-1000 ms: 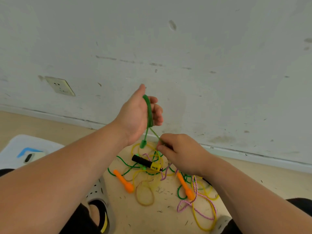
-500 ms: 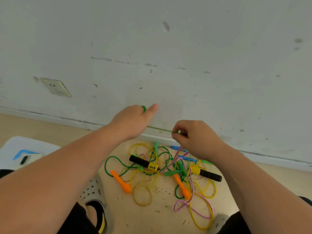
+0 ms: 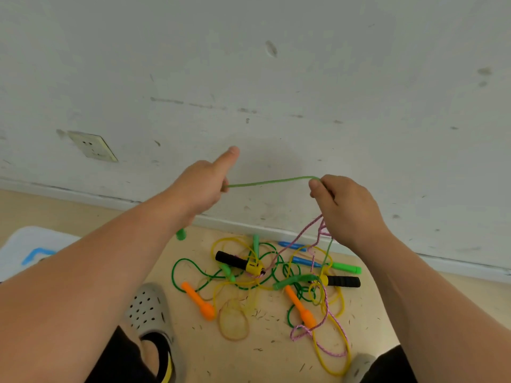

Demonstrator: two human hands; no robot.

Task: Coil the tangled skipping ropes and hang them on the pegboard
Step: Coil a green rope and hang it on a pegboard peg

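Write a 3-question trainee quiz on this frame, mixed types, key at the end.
1. True or false: the green rope is held stretched between the left hand and the right hand.
2. What colour is the braided rope rising off the pile toward the right hand? A pink, B blue, C black.
3. Fill in: ___ orange handles lie on the floor.
Key: 1 true; 2 A; 3 two.
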